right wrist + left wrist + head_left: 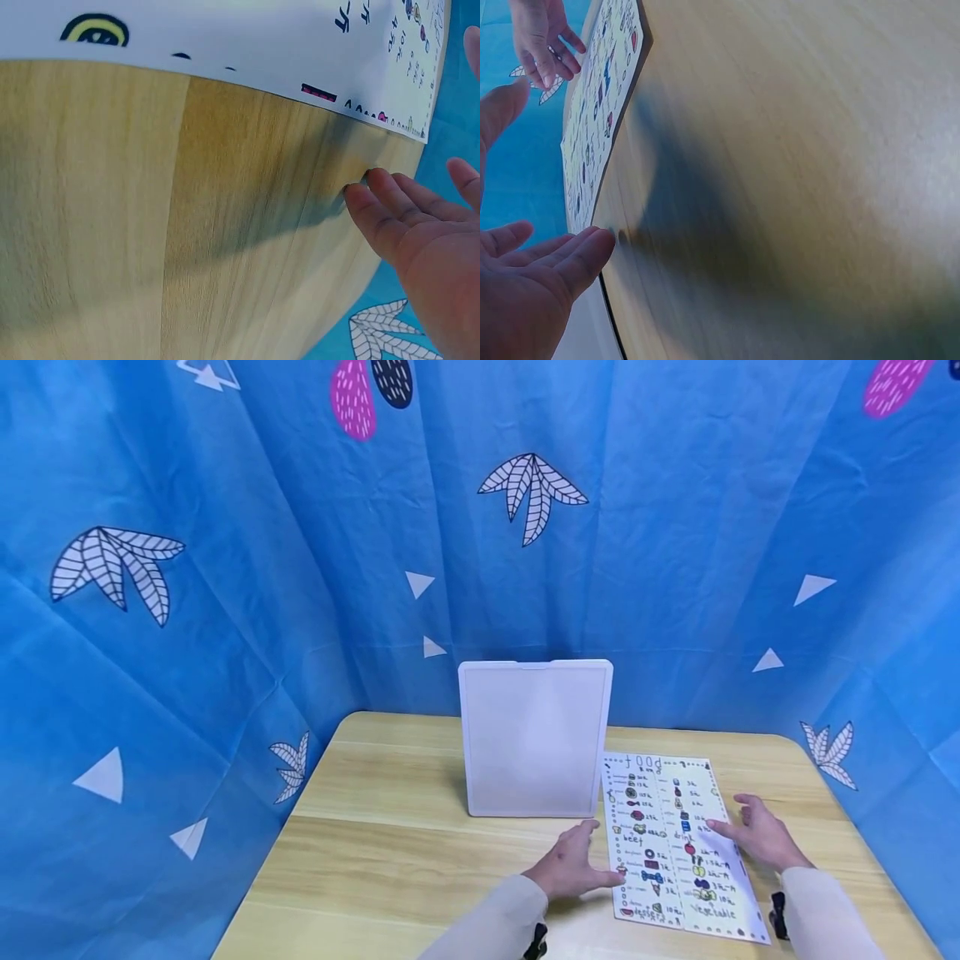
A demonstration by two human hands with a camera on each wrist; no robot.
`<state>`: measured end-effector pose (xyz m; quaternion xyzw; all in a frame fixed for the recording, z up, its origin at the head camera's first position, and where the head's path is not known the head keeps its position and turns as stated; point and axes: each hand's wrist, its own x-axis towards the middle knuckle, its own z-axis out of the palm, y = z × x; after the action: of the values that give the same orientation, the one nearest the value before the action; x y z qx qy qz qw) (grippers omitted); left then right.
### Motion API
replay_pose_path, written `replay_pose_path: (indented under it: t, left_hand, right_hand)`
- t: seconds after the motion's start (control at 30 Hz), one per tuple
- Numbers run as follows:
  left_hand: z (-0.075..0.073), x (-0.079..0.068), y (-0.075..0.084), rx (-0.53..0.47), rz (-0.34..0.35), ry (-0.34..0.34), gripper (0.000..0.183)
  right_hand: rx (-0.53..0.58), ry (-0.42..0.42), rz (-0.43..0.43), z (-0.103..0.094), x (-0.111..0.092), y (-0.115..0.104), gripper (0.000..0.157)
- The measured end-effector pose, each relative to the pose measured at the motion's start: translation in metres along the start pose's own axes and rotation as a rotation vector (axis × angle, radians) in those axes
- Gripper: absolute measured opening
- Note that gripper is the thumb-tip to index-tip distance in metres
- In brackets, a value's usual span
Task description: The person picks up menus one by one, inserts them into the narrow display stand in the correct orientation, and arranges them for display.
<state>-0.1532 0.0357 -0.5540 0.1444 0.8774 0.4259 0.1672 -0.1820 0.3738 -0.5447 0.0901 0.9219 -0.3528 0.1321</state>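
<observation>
A hand-drawn paper menu point(671, 852) headed "food" lies flat on the right part of the table, with small coloured drawings and prices in two columns. Beside its left edge is my left hand point(572, 864), thumb spread out toward the paper and nothing held. My right hand point(761, 833) is at the paper's right edge, fingers apart and holding nothing; its thumb reaches over the sheet. In the right wrist view the fingers point(375, 217) are extended near the tabletop, off the menu point(225, 30). Whether either hand touches the paper I cannot tell.
A white rectangular board point(536, 739) with a raised rim stands upright at the back of the wooden table point(375, 827), just left of the menu. Blue patterned curtains point(525, 593) hang behind the table and along both sides.
</observation>
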Motion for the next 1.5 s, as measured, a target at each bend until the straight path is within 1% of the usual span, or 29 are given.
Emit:
replay_pose_path:
  t: [0.1, 0.2, 0.3, 0.43, 0.6, 0.7, 0.87, 0.9, 0.97, 1.03, 1.1, 1.17, 1.23, 1.37, 1.5]
  left_hand:
    - [0.003, 0.001, 0.000, 0.012, 0.004, 0.004, 0.093]
    - [0.006, 0.004, -0.002, 0.021, 0.007, 0.009, 0.093]
    - [0.009, 0.007, -0.002, -0.010, -0.007, 0.007, 0.090]
    - [0.014, 0.011, -0.002, -0.129, -0.049, 0.017, 0.083]
    - [0.015, 0.015, -0.005, -0.290, -0.090, 0.058, 0.073]
    - [0.016, 0.017, -0.004, -0.354, -0.106, 0.080, 0.069]
    - [0.017, 0.018, 0.000, -0.430, -0.138, 0.113, 0.063]
    - [0.017, 0.018, 0.001, -0.438, -0.138, 0.120, 0.061]
    - [0.018, 0.018, 0.002, -0.453, -0.141, 0.136, 0.059]
    - [0.020, 0.019, 0.002, -0.472, -0.138, 0.157, 0.058]
    - [0.022, 0.020, 0.002, -0.500, -0.143, 0.184, 0.056]
    - [0.025, 0.022, 0.002, -0.532, -0.143, 0.215, 0.053]
    - [0.028, 0.023, 0.002, -0.566, -0.154, 0.247, 0.052]
    - [0.031, 0.023, 0.003, -0.559, -0.176, 0.295, 0.047]
    - [0.031, 0.021, 0.005, -0.522, -0.198, 0.314, 0.042]
  right_hand:
    - [0.009, 0.003, -0.003, 0.001, 0.000, 0.001, 0.124]
    - [0.019, 0.012, -0.002, 0.000, 0.000, 0.000, 0.122]
    - [0.034, 0.022, 0.006, 0.000, 0.000, 0.000, 0.121]
    - [0.082, 0.035, 0.018, 0.003, 0.001, 0.003, 0.115]
    - [0.128, 0.041, 0.026, 0.006, 0.005, 0.004, 0.105]
    - [0.157, 0.042, 0.028, 0.007, 0.007, 0.004, 0.098]
    - [0.273, 0.029, 0.066, 0.008, 0.007, 0.004, 0.092]
    - [0.293, 0.029, 0.076, 0.008, 0.007, 0.005, 0.090]
    - [0.320, 0.036, 0.080, 0.008, 0.006, 0.006, 0.080]
    - [0.341, 0.050, 0.078, 0.008, 0.003, 0.008, 0.065]
    - [0.373, 0.052, 0.071, 0.008, 0.001, 0.011, 0.056]
    - [0.399, 0.051, 0.065, 0.009, -0.001, 0.013, 0.049]
    - [0.426, 0.045, 0.060, 0.009, -0.003, 0.014, 0.048]
    - [0.502, 0.025, 0.050, 0.009, -0.005, 0.015, 0.046]
    - [0.568, 0.003, 0.032, 0.008, -0.007, 0.016, 0.048]
